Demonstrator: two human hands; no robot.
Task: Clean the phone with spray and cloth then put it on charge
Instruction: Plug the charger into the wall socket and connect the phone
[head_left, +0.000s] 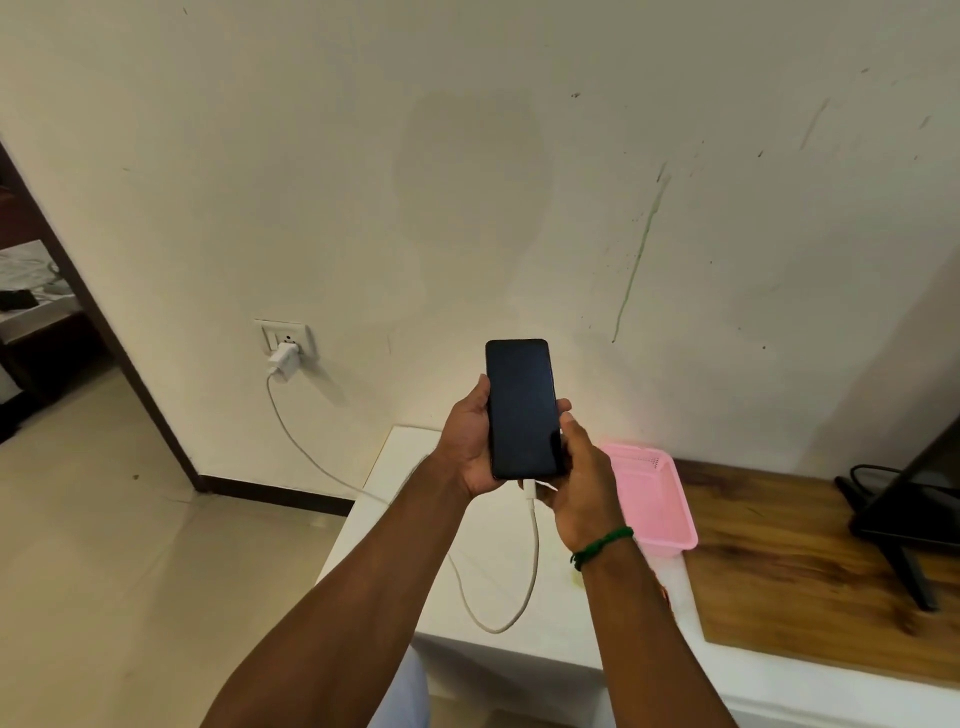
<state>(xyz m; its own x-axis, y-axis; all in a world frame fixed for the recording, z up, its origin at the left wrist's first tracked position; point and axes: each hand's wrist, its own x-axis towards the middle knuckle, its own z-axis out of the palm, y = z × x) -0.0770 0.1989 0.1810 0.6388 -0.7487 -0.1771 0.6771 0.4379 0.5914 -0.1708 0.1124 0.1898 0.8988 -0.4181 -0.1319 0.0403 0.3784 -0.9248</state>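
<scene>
Phone: You hold the black phone (522, 408) up in the air in front of the wall, above the white table (498, 587). It stands up tall and its screen is dark.
Left hand: Your left hand (467, 447) is wrapped round the left side of the phone. The thumb lies on the left edge, and the fingertips (563, 404) peek out on the right edge.
Right hand: Your right hand (582, 478) is curled round the bottom right corner of the phone, with the thumb up along the right edge. Its fingers are bent under the phone, right by the plug. A green band (602, 543) is on that wrist.
Plug: The white plug (529, 488) touches the bottom edge of the phone. You cannot tell if it is pushed all the way in.
Cable: The white cable (532, 545) hangs down from the plug, loops over the table and goes up to the white charger (283, 358) in the wall socket (298, 332).
Basket: A pink basket (654, 499) sits on the table just behind your right hand.
Other things: A brown wooden top (805, 561) lies to the right of the basket, with a black stand (893, 519) on it.
</scene>
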